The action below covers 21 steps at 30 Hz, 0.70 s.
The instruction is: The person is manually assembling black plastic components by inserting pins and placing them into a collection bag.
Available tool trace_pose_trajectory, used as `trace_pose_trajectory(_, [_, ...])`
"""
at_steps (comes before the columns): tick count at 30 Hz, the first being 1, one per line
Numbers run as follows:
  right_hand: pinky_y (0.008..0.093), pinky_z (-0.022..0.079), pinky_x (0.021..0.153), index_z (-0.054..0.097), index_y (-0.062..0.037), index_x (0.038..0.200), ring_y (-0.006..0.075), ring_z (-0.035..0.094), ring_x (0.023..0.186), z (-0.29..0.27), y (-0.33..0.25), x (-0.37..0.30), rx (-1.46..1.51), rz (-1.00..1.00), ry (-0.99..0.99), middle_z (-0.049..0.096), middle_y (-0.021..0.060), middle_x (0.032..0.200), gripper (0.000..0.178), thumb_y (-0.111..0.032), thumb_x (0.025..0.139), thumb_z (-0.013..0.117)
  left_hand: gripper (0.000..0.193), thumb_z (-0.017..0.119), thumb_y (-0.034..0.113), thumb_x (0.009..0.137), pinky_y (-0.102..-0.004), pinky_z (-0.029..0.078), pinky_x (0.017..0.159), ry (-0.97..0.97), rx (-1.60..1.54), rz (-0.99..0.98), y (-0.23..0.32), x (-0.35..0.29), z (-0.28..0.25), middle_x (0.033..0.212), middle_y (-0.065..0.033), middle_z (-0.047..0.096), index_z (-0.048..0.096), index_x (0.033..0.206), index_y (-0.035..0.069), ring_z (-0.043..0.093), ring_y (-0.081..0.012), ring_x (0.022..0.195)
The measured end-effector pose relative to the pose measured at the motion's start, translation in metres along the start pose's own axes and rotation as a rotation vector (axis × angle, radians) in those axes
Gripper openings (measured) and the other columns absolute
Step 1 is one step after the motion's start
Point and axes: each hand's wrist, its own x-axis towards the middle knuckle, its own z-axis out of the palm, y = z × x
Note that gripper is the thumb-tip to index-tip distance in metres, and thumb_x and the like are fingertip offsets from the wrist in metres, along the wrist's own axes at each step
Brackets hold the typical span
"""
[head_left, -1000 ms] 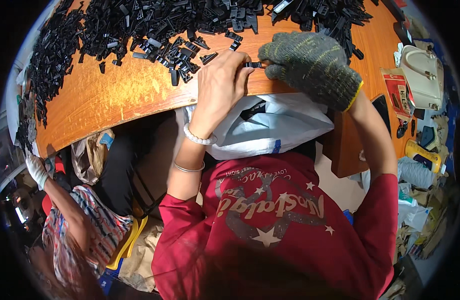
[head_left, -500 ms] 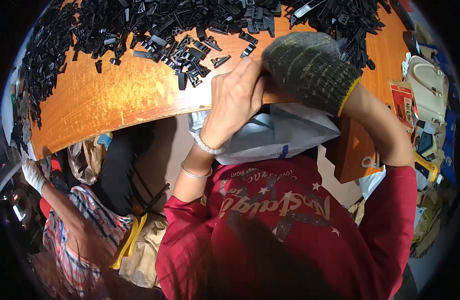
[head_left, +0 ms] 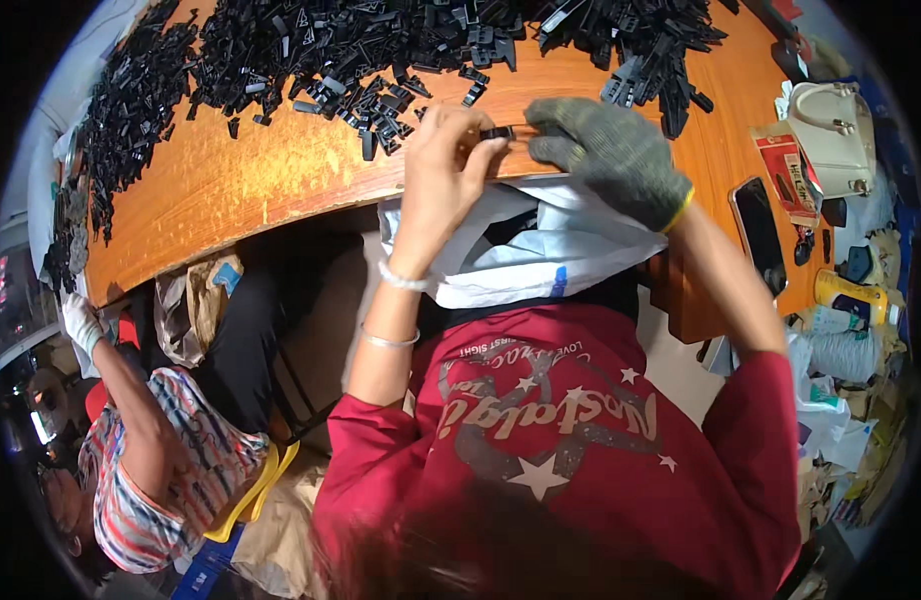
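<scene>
My bare left hand (head_left: 449,150) pinches a small black plastic clip (head_left: 498,133) between thumb and fingers, just above the table's near edge. Facing it from the right is my right hand (head_left: 616,160) in a dark knitted glove. The gloved fingers are bent, with a gap between thumb and fingertips, and nothing shows in them. Below both hands a white plastic bag (head_left: 501,290) lies open against my lap, with something dark inside. Beyond my left hand, loose black clips (head_left: 386,110) lie scattered at the front of a large pile of black plastic parts (head_left: 311,50).
Another heap of black parts (head_left: 651,60) lies at the far right of the wooden table (head_left: 271,180). To the right are a phone (head_left: 759,235), a red packet (head_left: 786,175) and a white handbag (head_left: 831,135). At the left sits a co-worker with a white-gloved hand (head_left: 82,322).
My hands, close together before, have drawn apart; the clip now shows in my left fingers. The right hand's fingers have come into sight. The bag's mouth shows wider, and the view has shifted slightly.
</scene>
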Motion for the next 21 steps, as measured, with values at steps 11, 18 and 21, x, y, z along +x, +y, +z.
trace_pose_trajectory(11, [0.0352,0.050,0.082,0.067,-0.0147,0.109,0.0241,0.061,0.102,-0.001,-0.027,-0.029,0.406,0.192,0.073,0.060,0.0060,0.119,0.032,-0.012,0.078,0.059,0.017,0.061,0.013,0.091,-0.0235,0.048,0.043,-0.274,-0.920,-0.642,0.027,-0.013,0.001,0.068,-0.0119,0.064,0.058,0.090,-0.003,0.062,-0.0172,0.050])
trace_pose_trajectory(18, [0.0321,0.052,0.077,0.064,-0.0051,0.113,0.0240,0.065,0.092,-0.004,-0.043,-0.033,0.687,0.497,-0.051,0.065,0.0130,0.108,0.036,-0.018,0.080,0.069,0.021,0.067,0.017,0.088,-0.0185,0.037,0.039,-0.351,-0.377,-0.672,0.046,-0.017,-0.003,0.061,-0.0031,0.059,0.059,0.085,-0.002,0.050,-0.0056,0.043])
trace_pose_trajectory(21, [0.0305,0.052,0.081,0.062,-0.0009,0.114,0.0180,0.064,0.096,-0.020,-0.048,-0.039,1.029,0.723,-0.214,0.066,0.0119,0.107,0.034,-0.009,0.081,0.068,0.025,0.070,0.020,0.085,-0.0198,0.035,0.039,-0.495,-0.157,-0.634,0.035,-0.022,-0.016,0.058,-0.0009,0.059,0.062,0.076,-0.001,0.047,-0.0043,0.044])
